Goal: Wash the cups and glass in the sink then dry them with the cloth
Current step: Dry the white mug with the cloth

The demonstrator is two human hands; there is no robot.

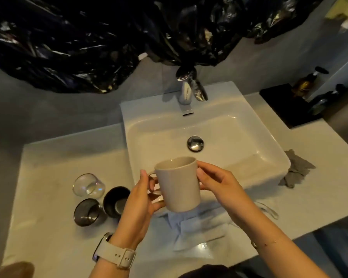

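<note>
A beige mug (179, 185) is held upright above the front rim of the white sink (269, 157). My left hand (143, 199) grips its handle with fingers through the loop. My right hand (213, 179) holds the mug's right side with thumb and fingers. On the counter to the left stand a clear glass (88, 185) and two dark cups (86, 212) (115, 201). A pale cloth (197, 227) lies on the counter under my hands. A grey cloth (295, 171) lies right of the sink.
The chrome tap (186, 97) stands behind the basin, no water visibly running, and the drain plug (195, 143) sits mid-basin. Black plastic sheeting (88, 37) covers the wall above. A dark tray (285, 105) with bottles is at the back right. A clear object (269, 210) lies near my right forearm.
</note>
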